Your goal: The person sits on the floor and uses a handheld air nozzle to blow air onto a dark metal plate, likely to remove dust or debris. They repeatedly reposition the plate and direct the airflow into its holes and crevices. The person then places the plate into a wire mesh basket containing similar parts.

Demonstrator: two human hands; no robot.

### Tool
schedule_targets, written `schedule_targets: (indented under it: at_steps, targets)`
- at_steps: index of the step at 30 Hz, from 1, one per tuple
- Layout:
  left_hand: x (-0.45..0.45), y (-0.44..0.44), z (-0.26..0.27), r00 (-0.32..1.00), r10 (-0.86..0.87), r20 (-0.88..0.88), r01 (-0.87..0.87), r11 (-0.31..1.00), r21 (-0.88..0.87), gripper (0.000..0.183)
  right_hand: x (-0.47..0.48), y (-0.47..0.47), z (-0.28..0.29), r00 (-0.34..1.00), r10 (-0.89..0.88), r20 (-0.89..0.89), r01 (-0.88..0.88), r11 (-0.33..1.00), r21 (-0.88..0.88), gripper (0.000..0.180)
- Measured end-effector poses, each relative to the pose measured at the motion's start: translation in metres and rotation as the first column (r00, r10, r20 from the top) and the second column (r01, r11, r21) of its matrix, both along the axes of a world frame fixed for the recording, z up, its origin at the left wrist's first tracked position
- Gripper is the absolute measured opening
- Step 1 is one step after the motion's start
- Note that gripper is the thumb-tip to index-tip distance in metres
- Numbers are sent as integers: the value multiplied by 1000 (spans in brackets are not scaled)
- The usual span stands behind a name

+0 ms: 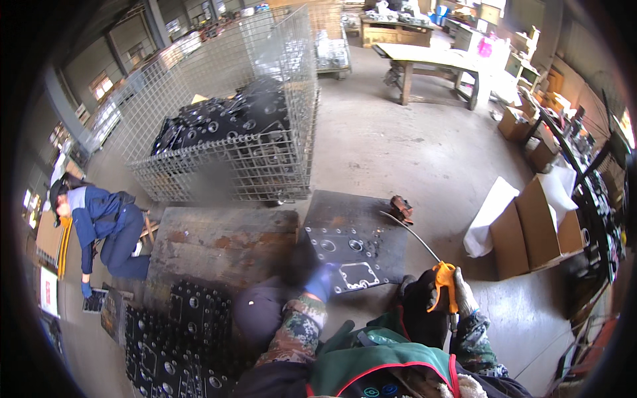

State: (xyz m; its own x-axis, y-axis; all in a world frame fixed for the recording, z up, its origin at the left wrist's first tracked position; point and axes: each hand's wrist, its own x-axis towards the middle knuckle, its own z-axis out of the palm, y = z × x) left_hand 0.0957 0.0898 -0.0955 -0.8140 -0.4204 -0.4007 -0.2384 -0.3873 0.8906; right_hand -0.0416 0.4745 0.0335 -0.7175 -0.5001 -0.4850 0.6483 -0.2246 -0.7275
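Note:
My right hand (464, 293), in a pale work glove, grips a yellow air blow gun (443, 283). Its thin curved metal nozzle reaches up and left over the edge of a dark flat slab (338, 206). On that slab lies a black machined metal plate (366, 253) with round holes and a bright-rimmed rectangular opening. My left hand (319, 282), in a blue glove, is at the plate's near left edge; blur hides its fingers and whether they grip it. Similar black plates (174, 343) with many holes lie at the lower left.
A wire mesh cage (224, 174) holds more black metal parts. A worn board (219, 244) lies before it. A co-worker (109, 224) bends down at the left. A rusty metal block (401, 209) sits by the slab's right edge; an open cardboard box (535, 229) stands at right.

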Motion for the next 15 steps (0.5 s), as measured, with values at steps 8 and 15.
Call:
schedule_targets:
  at_steps: [8, 15]
  targets:
    - [9, -117, 118, 868, 450, -210, -349, 854, 386, 18, -15, -36, 27, 984, 162, -75, -156, 984, 80, 68]
    - [-88, -298, 282, 729, 485, -483, -457, 870, 185, 25, -52, -17, -12, 1000, 10, -6, -10, 1000, -3, 70]
